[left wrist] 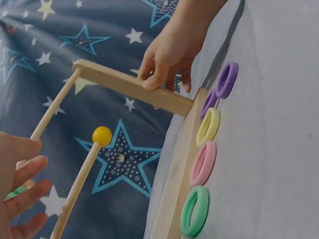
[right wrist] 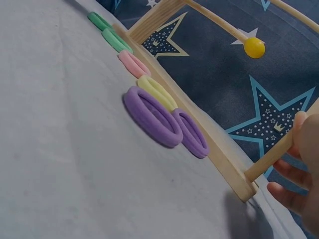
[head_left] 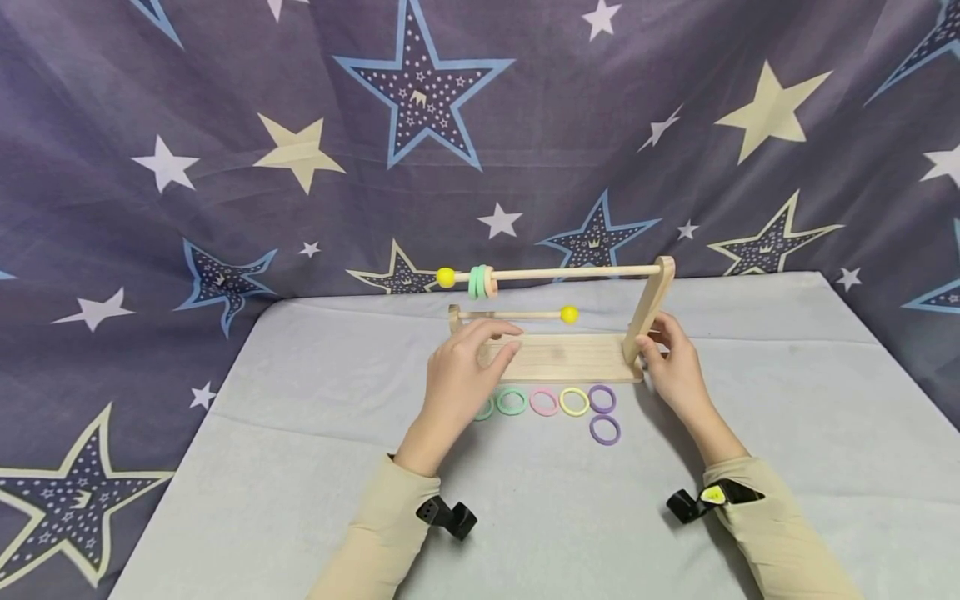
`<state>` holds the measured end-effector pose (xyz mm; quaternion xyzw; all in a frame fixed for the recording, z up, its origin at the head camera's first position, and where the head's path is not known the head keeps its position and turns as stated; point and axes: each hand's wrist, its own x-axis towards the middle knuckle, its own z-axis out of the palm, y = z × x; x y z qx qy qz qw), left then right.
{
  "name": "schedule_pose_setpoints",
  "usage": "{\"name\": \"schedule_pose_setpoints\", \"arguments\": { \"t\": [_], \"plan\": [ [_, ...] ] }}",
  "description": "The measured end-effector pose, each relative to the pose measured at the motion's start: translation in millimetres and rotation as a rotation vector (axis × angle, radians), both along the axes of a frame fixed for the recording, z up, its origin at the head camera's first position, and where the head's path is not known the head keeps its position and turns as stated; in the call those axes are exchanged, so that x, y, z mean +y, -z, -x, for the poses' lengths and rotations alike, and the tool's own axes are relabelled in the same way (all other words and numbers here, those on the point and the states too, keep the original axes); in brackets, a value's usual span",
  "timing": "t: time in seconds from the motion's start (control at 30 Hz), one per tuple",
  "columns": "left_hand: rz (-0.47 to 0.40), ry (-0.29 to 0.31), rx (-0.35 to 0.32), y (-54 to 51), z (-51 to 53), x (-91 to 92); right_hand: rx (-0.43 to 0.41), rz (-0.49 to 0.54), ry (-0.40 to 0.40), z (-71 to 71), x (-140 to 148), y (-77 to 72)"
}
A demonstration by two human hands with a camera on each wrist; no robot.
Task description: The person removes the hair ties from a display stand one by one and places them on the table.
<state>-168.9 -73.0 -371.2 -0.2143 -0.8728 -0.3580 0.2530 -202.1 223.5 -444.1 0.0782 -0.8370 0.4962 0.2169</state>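
A wooden stand [head_left: 558, 358] has two posts, each carrying a horizontal rod with a yellow ball at its end. Green and peach hair ties [head_left: 480, 282] hang on the upper rod [head_left: 577, 272] near its ball. My right hand [head_left: 675, 367] grips the tall right post [head_left: 648, 308], thumb on the near side, as the left wrist view also shows. In front of the lower rod [head_left: 517, 315], my left hand [head_left: 465, 367] hovers with thumb and fingers apart and nothing between them. It covers part of the short left post.
Along the stand's front edge lie two green hair ties [head_left: 512, 402], a pink one [head_left: 543, 402], a yellow one [head_left: 574, 402] and two purple ones [head_left: 604, 430]. They rest on a pale cloth [head_left: 555, 517]. A star-patterned curtain [head_left: 525, 125] hangs behind the stand.
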Motion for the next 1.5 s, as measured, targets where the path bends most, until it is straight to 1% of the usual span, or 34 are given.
{"name": "schedule_pose_setpoints", "arguments": {
  "t": [0.1, 0.23, 0.27, 0.37, 0.47, 0.5, 0.6, 0.73, 0.8, 0.97, 1.13, 1.5],
  "plan": [
    [-0.043, -0.052, -0.009, -0.6, 1.5, -6.4, -0.005, -0.001, -0.003, -0.1, -1, -0.9],
    [-0.082, -0.1, -0.028, -0.3, 4.4, -14.1, 0.002, -0.005, -0.008, 0.4, -1, -0.9],
    [-0.091, -0.109, -0.035, -0.4, 5.1, -15.7, 0.001, -0.004, -0.007, -1.1, -2, -3.3],
    [-0.112, -0.128, -0.043, -0.8, 6.9, -19.6, 0.006, -0.004, -0.009, -10.1, -9, -17.6],
    [-0.137, -0.142, -0.04, -0.9, 9.9, -22.6, 0.003, -0.007, -0.001, -10.8, -10, -19.1],
    [-0.146, -0.148, -0.032, -1.0, 10.8, -23.4, 0.004, -0.007, 0.0, -9.4, -9, -16.4],
    [-0.181, -0.182, -0.015, -1.8, 14.1, -25.3, 0.002, -0.008, 0.004, 0.4, -2, -0.8],
    [-0.222, -0.226, -0.008, -3.9, 18.4, -28.5, 0.012, 0.005, -0.009, 0.4, -1, 0.6],
    [-0.235, -0.238, -0.012, -4.5, 21.0, -30.3, 0.012, 0.014, -0.015, -0.4, -1, 0.0],
    [-0.236, -0.239, -0.034, -7.2, 26.2, -32.2, 0.012, 0.024, -0.015, -0.8, -1, -0.7],
    [-0.224, -0.242, -0.044, -9.9, 29.9, -30.1, 0.025, 0.02, -0.017, 0.7, -1, 0.1],
    [-0.203, -0.289, -0.074, -11.2, 32.0, -23.2, 0.008, -0.004, -0.002, -0.1, 0, 0.9]
  ]
}}
